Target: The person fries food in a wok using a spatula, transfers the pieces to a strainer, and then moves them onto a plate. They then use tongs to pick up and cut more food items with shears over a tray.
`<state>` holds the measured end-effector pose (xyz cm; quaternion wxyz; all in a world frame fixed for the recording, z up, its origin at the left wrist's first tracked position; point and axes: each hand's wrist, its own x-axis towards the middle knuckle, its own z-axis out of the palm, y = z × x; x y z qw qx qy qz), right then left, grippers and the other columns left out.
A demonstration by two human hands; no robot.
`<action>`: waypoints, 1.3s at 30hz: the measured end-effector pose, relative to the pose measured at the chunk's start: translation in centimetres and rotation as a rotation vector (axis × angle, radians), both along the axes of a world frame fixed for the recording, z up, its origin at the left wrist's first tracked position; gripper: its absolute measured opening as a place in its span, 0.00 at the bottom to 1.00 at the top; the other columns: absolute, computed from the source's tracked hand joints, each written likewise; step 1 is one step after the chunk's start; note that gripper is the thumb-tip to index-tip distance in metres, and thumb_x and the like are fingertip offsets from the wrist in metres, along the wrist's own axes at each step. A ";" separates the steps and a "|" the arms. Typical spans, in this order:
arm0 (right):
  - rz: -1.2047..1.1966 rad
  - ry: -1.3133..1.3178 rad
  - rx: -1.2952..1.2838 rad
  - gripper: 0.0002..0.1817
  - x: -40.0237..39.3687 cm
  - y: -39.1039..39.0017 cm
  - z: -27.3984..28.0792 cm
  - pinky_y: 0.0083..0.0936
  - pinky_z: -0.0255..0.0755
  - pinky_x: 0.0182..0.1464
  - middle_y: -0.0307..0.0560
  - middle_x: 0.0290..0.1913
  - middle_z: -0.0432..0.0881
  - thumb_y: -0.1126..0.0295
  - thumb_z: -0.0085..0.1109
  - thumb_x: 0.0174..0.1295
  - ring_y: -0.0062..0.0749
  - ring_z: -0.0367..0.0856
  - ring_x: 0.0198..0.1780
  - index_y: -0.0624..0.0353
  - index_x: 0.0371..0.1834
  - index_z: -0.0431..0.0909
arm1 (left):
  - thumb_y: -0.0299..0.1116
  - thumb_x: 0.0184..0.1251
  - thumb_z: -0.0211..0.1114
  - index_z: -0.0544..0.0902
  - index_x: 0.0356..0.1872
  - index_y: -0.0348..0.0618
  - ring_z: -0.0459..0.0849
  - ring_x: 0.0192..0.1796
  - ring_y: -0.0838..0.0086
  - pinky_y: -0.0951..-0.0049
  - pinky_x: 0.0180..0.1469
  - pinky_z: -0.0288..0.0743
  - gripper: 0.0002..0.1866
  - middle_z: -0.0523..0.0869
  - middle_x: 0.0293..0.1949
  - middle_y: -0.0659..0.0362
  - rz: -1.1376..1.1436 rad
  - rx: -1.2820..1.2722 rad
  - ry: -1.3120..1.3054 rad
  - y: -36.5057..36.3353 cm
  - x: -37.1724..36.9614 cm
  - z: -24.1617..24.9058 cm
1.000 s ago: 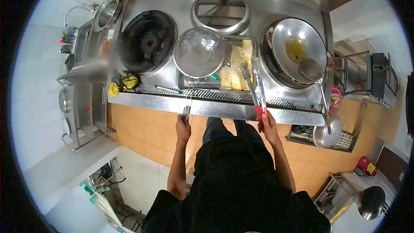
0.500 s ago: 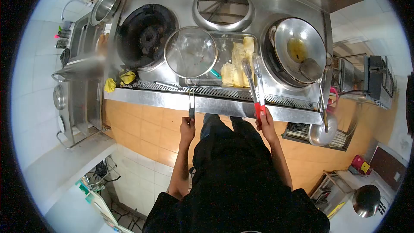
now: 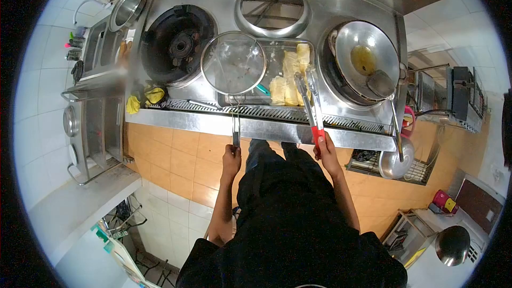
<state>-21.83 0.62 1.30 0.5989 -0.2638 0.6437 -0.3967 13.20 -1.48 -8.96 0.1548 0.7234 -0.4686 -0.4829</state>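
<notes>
My left hand (image 3: 232, 161) is closed around the handle of a round mesh strainer (image 3: 233, 63), whose wide disc lies over the left part of a metal tray (image 3: 273, 52). In my right hand (image 3: 326, 152) is a pair of metal tongs (image 3: 308, 98) with red handles. The tips of the tongs stand apart at the right edge of several pale yellow rolls (image 3: 289, 77) in the tray. Part of a green-handled item (image 3: 263, 89) shows beside the strainer's rim.
On the right burner sits a wok (image 3: 367, 48) with yellow oil and a ladle (image 3: 381, 84) in it. A blackened burner (image 3: 180, 47) is at the left, an open burner ring (image 3: 273, 10) at the back. Yellow cloths (image 3: 153, 95) lie at the left front. A slotted gutter (image 3: 277, 113) runs along the stove's front.
The tongs have shifted slightly, with their tips a little closer to the rolls. The whole view has drifted a little to the left; the strainer stays over the tray.
</notes>
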 end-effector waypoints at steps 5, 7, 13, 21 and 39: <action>-0.028 -0.019 -0.022 0.17 -0.1 0.0 -0.1 0.17 0.60 0.21 0.35 0.28 0.69 0.54 0.41 0.76 0.16 0.63 0.22 0.56 0.50 0.68 | 0.35 0.70 0.60 0.72 0.43 0.35 0.84 0.37 0.52 0.57 0.40 0.76 0.13 0.84 0.34 0.44 -0.036 -0.031 -0.031 -0.3 -0.5 0.9; -0.022 -0.026 -0.028 0.16 -0.4 0.0 -0.1 0.17 0.60 0.21 0.36 0.29 0.69 0.55 0.41 0.76 0.16 0.63 0.22 0.57 0.50 0.68 | 0.35 0.69 0.60 0.72 0.44 0.35 0.84 0.37 0.52 0.57 0.40 0.76 0.13 0.84 0.34 0.44 -0.042 -0.023 -0.008 -0.4 -0.5 0.9; -0.022 -0.041 -0.025 0.16 -0.8 0.1 -0.2 0.16 0.61 0.21 0.36 0.30 0.70 0.56 0.41 0.76 0.16 0.64 0.22 0.57 0.52 0.68 | 0.35 0.69 0.61 0.71 0.45 0.34 0.84 0.38 0.51 0.56 0.41 0.76 0.14 0.84 0.34 0.43 -0.059 -0.043 -0.061 -0.4 -1.2 1.5; 0.020 -0.051 -0.035 0.18 -1.6 0.3 -0.7 0.16 0.63 0.22 0.39 0.38 0.74 0.57 0.41 0.76 0.17 0.67 0.25 0.56 0.59 0.66 | 0.34 0.67 0.62 0.70 0.48 0.34 0.83 0.40 0.50 0.56 0.42 0.75 0.17 0.83 0.37 0.44 -0.053 -0.053 -0.063 -0.2 -1.7 2.0; -0.122 0.004 0.043 0.22 -1.7 -0.1 0.4 0.14 0.54 0.16 0.30 0.22 0.66 0.47 0.42 0.74 0.12 0.59 0.17 0.56 0.45 0.73 | 0.27 0.65 0.60 0.80 0.41 0.39 0.84 0.44 0.48 0.53 0.46 0.76 0.07 0.85 0.41 0.45 -0.495 -0.666 -0.044 -18.6 -14.4 8.9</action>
